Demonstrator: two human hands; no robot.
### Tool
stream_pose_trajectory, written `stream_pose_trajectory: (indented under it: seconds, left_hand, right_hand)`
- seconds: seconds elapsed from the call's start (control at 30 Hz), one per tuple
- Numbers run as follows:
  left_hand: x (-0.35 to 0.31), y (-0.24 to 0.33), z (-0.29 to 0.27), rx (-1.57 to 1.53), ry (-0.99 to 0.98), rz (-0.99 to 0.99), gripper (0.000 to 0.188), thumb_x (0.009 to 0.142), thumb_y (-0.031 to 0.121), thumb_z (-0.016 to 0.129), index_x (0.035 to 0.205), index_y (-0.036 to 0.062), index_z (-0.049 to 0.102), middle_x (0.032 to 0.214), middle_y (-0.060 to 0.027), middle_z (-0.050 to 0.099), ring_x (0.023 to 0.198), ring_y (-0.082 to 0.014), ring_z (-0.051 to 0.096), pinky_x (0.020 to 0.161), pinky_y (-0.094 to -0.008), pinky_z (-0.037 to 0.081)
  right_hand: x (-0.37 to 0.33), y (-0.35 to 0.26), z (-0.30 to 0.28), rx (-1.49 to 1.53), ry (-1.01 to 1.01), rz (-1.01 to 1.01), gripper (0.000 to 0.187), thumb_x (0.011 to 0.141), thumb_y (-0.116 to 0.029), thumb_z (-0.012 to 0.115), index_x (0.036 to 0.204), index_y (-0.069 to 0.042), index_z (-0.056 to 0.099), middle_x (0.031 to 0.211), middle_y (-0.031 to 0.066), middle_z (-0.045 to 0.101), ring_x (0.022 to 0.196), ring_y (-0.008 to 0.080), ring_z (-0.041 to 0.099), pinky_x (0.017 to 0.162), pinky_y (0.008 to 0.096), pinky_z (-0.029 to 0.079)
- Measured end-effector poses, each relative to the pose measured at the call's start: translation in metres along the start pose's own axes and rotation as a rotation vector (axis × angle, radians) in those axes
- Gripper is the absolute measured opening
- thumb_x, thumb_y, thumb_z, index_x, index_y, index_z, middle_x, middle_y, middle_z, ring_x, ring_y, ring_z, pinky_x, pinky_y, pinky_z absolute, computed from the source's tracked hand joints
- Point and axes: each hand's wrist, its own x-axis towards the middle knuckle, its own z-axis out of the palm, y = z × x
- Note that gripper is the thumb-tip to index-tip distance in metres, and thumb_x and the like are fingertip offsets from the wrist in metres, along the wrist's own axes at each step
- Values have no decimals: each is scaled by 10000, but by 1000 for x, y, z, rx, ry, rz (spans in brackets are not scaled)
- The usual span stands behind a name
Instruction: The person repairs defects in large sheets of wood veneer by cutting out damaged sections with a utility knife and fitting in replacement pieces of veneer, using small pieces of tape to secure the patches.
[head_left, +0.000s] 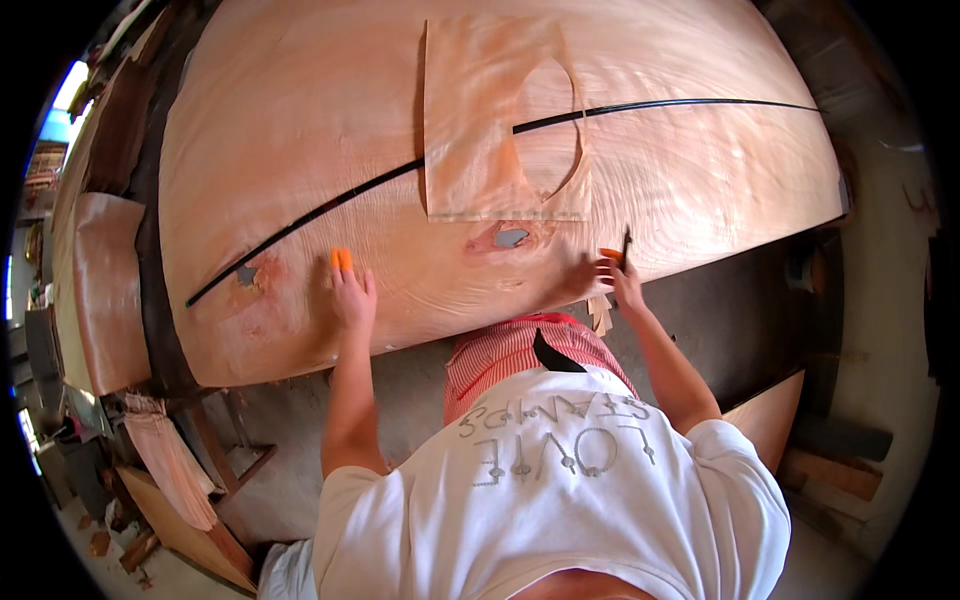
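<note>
A large sheet of pale pinkish wood veneer (400, 270) covers the worktop in front of me. My left hand (353, 295) lies on its near left part, fingers stretched out, with orange finger covers on two fingers. Over the near right edge, my right hand (626, 288) is closed around a slim dark knife-like tool (627, 245) that points away from me; orange shows on a finger there too. Between the hands, a ragged hole (511, 238) opens in the sheet. A smaller veneer piece (468, 120) with a big oval cutout lies farther back.
A long thin black strip (350, 192) runs across the sheet, passing under the smaller piece. Another hole (247, 275) is near the left end. Veneer offcuts (170, 455) hang at the lower left, and narrow scraps (600, 315) stick out by the near edge.
</note>
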Motion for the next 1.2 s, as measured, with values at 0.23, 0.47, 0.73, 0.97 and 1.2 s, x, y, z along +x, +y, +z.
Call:
stream_pose_trajectory:
  seconds: [0.23, 0.47, 0.73, 0.97, 1.2]
  left_hand:
    - [93, -16, 9, 207, -131, 40, 561, 766, 151, 553, 1283, 78, 346, 1331, -116, 321, 1076, -302, 472, 793, -382, 476]
    - [138, -32, 20, 202, -194, 40, 307, 739, 162, 585, 1031, 85, 531, 1007, -99, 498, 842, -277, 574, 656, -388, 498]
    - [229, -11, 14, 147, 184, -40, 311, 726, 194, 613, 1003, 66, 556, 1014, -115, 544, 828, -276, 578, 683, -383, 484]
    - [245, 95, 124, -647, -2, -263, 464, 724, 321, 664, 1021, -17, 551, 802, -119, 629, 694, -175, 602, 596, -311, 466]
    - [254, 150, 107, -1110, -703, -440, 143, 763, 175, 610, 756, 37, 573, 595, -17, 564, 448, -68, 485, 383, -211, 358]
  right_hand:
    - [26, -32, 102, 396, -91, 279, 291, 926, -182, 357, 1168, -100, 496, 1036, 50, 592, 871, 138, 573, 718, 286, 457]
    - [42, -49, 113, 621, 129, 382, 277, 934, -191, 349, 1153, -115, 500, 1040, 42, 588, 859, 156, 575, 695, 299, 454]
    - [66, -61, 101, 535, 112, 295, 262, 933, -193, 348, 1126, -129, 513, 1016, 14, 606, 847, 130, 577, 667, 270, 430]
    - [50, -48, 75, 602, 18, 300, 293, 938, -194, 332, 1180, -141, 489, 1011, 18, 599, 815, 114, 568, 664, 270, 443]
    - [30, -33, 47, 484, -32, 282, 315, 930, -175, 353, 1219, -114, 462, 1015, 29, 586, 796, 96, 544, 659, 228, 439]
